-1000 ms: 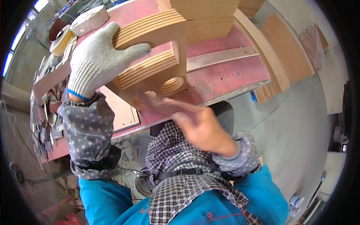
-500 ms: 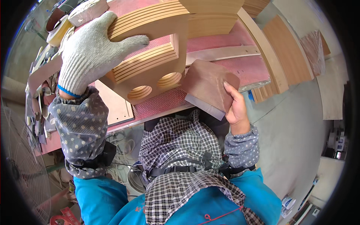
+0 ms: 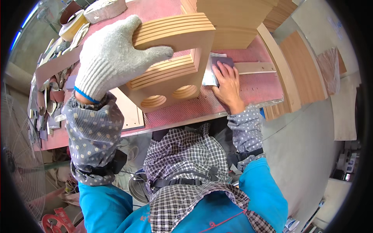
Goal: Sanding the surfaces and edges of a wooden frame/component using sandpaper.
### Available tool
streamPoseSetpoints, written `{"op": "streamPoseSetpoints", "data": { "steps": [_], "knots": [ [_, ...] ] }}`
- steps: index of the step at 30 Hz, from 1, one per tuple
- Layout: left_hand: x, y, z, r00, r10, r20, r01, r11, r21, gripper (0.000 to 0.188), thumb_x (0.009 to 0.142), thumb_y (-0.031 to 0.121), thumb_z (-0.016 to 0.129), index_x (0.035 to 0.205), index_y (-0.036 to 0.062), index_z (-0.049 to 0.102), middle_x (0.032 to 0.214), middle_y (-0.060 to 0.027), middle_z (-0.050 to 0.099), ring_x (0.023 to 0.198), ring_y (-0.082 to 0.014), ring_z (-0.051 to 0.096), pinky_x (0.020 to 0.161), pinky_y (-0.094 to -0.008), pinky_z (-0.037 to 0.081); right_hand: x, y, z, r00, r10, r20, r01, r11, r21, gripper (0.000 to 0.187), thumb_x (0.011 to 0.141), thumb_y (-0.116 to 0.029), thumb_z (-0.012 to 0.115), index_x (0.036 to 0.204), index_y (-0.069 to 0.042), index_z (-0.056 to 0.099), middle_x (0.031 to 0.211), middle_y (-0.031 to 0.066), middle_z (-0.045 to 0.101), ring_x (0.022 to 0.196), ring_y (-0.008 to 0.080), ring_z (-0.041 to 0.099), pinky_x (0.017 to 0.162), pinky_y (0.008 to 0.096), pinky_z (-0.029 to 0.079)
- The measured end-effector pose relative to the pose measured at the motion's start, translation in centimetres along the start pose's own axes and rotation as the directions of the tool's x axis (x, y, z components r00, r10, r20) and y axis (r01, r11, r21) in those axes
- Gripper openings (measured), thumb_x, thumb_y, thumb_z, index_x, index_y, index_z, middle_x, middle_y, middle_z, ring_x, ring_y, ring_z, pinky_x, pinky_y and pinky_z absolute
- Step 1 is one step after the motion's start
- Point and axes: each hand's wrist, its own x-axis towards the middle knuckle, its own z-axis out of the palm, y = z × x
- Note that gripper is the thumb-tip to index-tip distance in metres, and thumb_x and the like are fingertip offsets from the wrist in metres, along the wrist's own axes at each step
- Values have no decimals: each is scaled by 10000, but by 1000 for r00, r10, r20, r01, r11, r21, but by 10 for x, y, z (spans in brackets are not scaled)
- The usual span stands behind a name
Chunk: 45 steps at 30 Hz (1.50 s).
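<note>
My left hand (image 3: pixel 110 58), in a white knitted glove with a blue cuff edge, holds a thick wooden frame (image 3: pixel 165 86) at its upper left. The thumb lies along the front and the fingers go behind. This frame stands upright, with layered edges, a wide opening and two round holes low down. Right of it, my bare right hand (image 3: pixel 228 89) rests on the table with bent fingers on a dark grey sandpaper sheet (image 3: pixel 224 61). A pale sheet (image 3: pixel 208 76) lies under that, partly covered by my hand.
A flat wooden strip (image 3: pixel 256 67) lies on the pink textured table (image 3: pixel 260 87). Large wooden boards (image 3: pixel 303 64) stand at the right. Rolls of tape (image 3: pixel 74 28) and many sandpaper scraps (image 3: pixel 54 95) fill the left side. A wire fan (image 3: pixel 23 163) stands at lower left.
My right hand has moved up and left, bringing the sandpaper down onto the table beside the frame. The brown face no longer shows. My left hand keeps its hold on the frame.
</note>
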Motion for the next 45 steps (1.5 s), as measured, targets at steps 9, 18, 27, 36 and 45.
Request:
{"op": "streamPoseSetpoints", "data": {
  "steps": [9, 18, 27, 36, 45],
  "knots": [
    [-1, -3, -3, 1000, 15, -20, -14, 998, 57, 660, 765, 621, 844, 1018, 31, 687, 867, -159, 725, 831, -298, 751, 745, -421, 574, -13, -13, -53, 1000, -2, -22, 4, 992, 126, 899, 743, -430, 897, 1497, -76, 560, 1587, 197, 472, 1493, 368, 394, 1248, 541, 271],
    [-13, 2, -2, 998, 37, -55, -30, 992, 122, 655, 749, 624, 852, 982, 38, 670, 841, -163, 708, 827, -323, 746, 746, -435, 572, -3, -121, -123, 978, -152, -143, 197, 896, 398, 780, 871, -241, 805, 1548, -38, 476, 717, 119, 709, 567, 279, 687, 528, 406, 533],
    [-20, 5, -1, 992, 80, -97, -65, 987, 149, 658, 745, 629, 840, 955, 38, 643, 831, -180, 690, 811, -372, 724, 714, -454, 561, 6, -162, -106, 995, 47, 92, -73, 950, 304, 798, 924, -213, 692, 1580, 63, 331, 655, 183, 670, 574, 382, 680, 566, 496, 541],
    [-22, 5, 0, 992, 78, -97, -63, 987, 149, 651, 748, 642, 831, 935, 45, 654, 822, -180, 686, 812, -365, 725, 710, -452, 563, 17, -213, -93, 977, -194, 86, 128, 865, 485, 669, 889, -141, 640, 1514, 4, 449, 676, 210, 682, 619, 419, 687, 602, 532, 558],
    [-21, -1, 6, 979, 126, -159, -100, 982, 162, 647, 748, 650, 834, 926, 51, 666, 804, -158, 690, 774, -360, 721, 683, -448, 562, 18, -154, -103, 991, 113, 65, -125, 969, 215, 722, 867, -148, 664, 1540, 5, 452, 677, 187, 671, 621, 382, 694, 598, 502, 559]
  ]
}}
